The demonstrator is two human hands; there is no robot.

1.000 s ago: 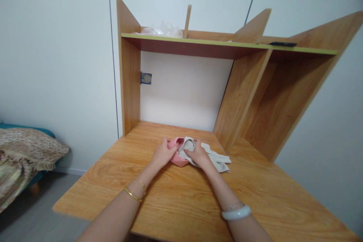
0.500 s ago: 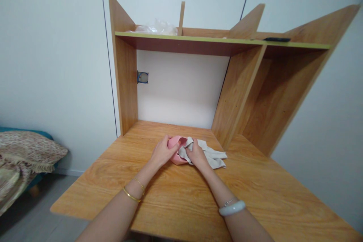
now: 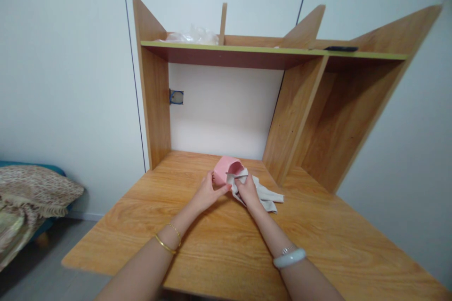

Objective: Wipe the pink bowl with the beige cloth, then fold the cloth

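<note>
A pink hollow container (image 3: 223,169), like a small pot or box, is tilted over the desk with its opening toward the right. My left hand (image 3: 209,191) grips its near left side, thumb along the rim. My right hand (image 3: 247,191) is closed on a light grey cloth (image 3: 266,195) and presses part of it at the container's mouth. The rest of the cloth trails to the right onto the desk. Some of my right fingers are hidden by the cloth.
Behind the wooden desk (image 3: 141,225) rises a shelf unit (image 3: 158,108) with upright panels. Crumpled clear plastic (image 3: 194,36) and a flat black object (image 3: 341,49) lie on its upper shelf. A patterned blanket (image 3: 35,188) covers furniture at the left. A wall socket box (image 3: 176,97) shows behind.
The pink container has been lifted and turned, so its opening shows more. My left hand has shifted to its near lower side, and the cloth has moved along with my right hand.
</note>
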